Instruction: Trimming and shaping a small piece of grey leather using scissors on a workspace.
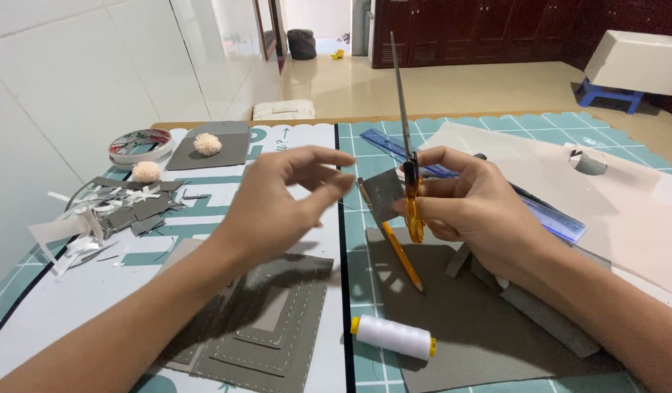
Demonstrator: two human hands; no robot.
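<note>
Teal cutting mat (496,124) spans frame. Two pompoms (208,144) upper left; one white thread spool (393,337) bottom centre. Right hand (481,211), centre, clamped on orange scissors (410,182), blades closed, upright. Left hand (278,204) fingers apart, just beside grey square (383,193).

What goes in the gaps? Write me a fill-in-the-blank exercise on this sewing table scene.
1. The right hand holds yellow-handled steel scissors with the blades pointing ____.
2. The small grey fabric square sits between the two ____.
3. The spool of white thread lies on its ____.
4. The left hand holds ____.

Missing words: up; hands; side; nothing
</note>
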